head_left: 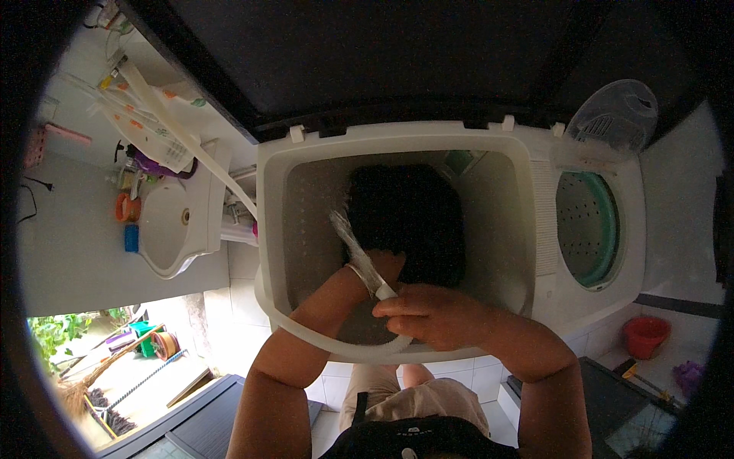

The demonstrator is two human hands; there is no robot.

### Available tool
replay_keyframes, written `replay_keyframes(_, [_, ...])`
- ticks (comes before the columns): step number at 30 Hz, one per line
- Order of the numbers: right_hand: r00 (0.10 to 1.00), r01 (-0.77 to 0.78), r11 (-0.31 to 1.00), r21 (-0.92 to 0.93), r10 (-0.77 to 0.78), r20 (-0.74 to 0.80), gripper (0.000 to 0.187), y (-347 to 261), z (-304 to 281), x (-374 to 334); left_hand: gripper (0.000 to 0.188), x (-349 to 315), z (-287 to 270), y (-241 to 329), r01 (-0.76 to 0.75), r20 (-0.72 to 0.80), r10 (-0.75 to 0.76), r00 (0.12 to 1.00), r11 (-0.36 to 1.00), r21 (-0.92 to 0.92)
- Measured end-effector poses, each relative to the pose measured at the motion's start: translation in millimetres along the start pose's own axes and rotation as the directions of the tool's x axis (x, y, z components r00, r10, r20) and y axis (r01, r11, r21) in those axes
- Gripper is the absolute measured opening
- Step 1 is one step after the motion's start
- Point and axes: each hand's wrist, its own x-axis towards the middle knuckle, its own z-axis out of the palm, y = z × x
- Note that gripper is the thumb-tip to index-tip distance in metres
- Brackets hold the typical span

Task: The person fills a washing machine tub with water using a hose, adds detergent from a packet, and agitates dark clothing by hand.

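Water (353, 245) streams from the end of a white hose (306, 333), which my right hand (432, 315) grips over the front of a washing machine's wash tub (310, 176). The hose loops below my left forearm toward the tub's left side. Inside the tub lies a large black bundle (405, 206), soft and fuzzy at its edge; its kind is too dark to make out. My left hand (382, 268) reaches in at the near edge of this bundle, beside the water. Its fingers are lost against the black, so their grip does not show.
Right of the tub is the spin drum (585, 229), with its clear lid (615, 115) raised. A white washbasin (164, 222) stands at the left. On the floor to the right sits a red bucket (646, 336). A dark panel (367, 61) rises behind the machine.
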Motion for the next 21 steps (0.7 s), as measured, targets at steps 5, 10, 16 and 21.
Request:
replay_keyframes(5, [0.974, 0.224, 0.966, -0.128, -0.227, -0.007, 0.017, 2.7, -5.1, 3.7, 0.059, -16.3, -26.2, 10.7, 0.037, 0.079, -0.032, 0.996, 0.997, -0.066])
replay_keyframes(10, [0.966, 0.248, 0.964, -0.095, -0.253, -0.052, 0.018, 2.0, -3.7, 5.5, 0.059, -13.2, -15.0, 8.4, 0.034, 0.011, -0.033, 0.999, 0.999, -0.042])
replay_keyframes(16, [0.997, 0.045, 0.998, -0.053, -0.048, -0.055, 0.018, -0.2, -1.1, 1.0, 0.056, -7.2, -7.1, 6.6, 0.041, 0.063, -0.043, 0.997, 0.999, 0.034])
replay_keyframes(21, [0.988, 0.004, 0.974, -0.228, -0.04, -0.153, 0.021, -2.9, -8.1, 4.0, 0.053, -17.8, -22.3, 11.2, 0.051, 0.122, -0.051, 0.991, 0.999, 0.002])
